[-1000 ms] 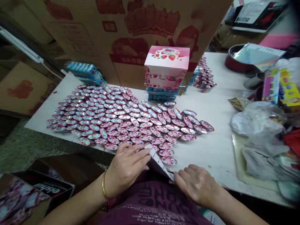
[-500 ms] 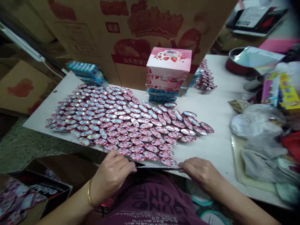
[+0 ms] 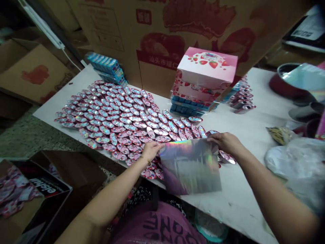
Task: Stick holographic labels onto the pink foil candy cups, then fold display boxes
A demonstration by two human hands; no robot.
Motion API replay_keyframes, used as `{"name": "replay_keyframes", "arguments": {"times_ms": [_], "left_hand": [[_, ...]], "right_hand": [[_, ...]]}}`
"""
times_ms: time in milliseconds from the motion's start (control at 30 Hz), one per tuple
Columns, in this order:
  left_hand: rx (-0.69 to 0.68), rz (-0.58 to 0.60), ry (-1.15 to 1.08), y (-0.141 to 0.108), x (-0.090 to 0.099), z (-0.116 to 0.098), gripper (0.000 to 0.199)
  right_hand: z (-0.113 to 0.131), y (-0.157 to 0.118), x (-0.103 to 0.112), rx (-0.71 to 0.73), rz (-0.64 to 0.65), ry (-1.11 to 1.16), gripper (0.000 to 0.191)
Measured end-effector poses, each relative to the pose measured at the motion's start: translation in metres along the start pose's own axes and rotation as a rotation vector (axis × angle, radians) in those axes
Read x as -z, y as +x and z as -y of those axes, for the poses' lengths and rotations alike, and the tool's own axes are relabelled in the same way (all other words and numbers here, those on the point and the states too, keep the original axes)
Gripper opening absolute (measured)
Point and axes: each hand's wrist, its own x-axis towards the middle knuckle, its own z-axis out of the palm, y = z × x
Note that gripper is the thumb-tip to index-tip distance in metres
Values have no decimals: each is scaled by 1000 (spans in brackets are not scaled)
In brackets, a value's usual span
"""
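Note:
A shiny silver sheet with a rainbow sheen [image 3: 190, 169] hangs between my two hands over the front of the table. My left hand [image 3: 151, 150] pinches its upper left corner. At the upper right corner, my right hand [image 3: 224, 140] has its fingers closed on the edge. Behind and to the left of the sheet, many small oval pink-and-silver packs [image 3: 122, 118] stand close together in rows. Part of these packs is hidden by the sheet and my hands.
A large printed carton [image 3: 157, 71] rises behind the packs. Before it are pink strawberry boxes [image 3: 208, 66] on blue packs, with more blue packs [image 3: 105, 67] at left. Plastic bags [image 3: 299, 169] and a dark red pot [image 3: 286, 83] lie right. An open carton [image 3: 58, 193] stands lower left.
Both hands have moved up and forward from the table's front edge, carrying the sheet. Seen nearly edge-on before, it now shows its broad shiny face. The camera view has shifted.

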Motion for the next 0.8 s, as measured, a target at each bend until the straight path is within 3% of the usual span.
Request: {"name": "replay_keyframes", "arguments": {"times_ms": [67, 133, 200, 300, 367, 667, 800], "left_hand": [[132, -28, -195, 15, -20, 20, 35], [208, -27, -373, 21, -28, 35, 35], [222, -20, -495, 21, -27, 44, 37], [207, -14, -596, 16, -19, 50, 39], [209, -8, -651, 14, -13, 51, 41], [246, 25, -745, 13, 1, 62, 37], [241, 14, -565, 20, 2, 74, 27]], "right_hand": [[1, 20, -26, 63, 70, -194, 8], [26, 29, -58, 162, 44, -208, 16], [65, 30, -91, 330, -32, -91, 24], [123, 22, -133, 544, 27, 5, 27], [143, 16, -151, 630, 63, -10, 28], [132, 7, -178, 752, -90, 112, 26], [139, 8, -173, 702, 42, 128, 22]]}}
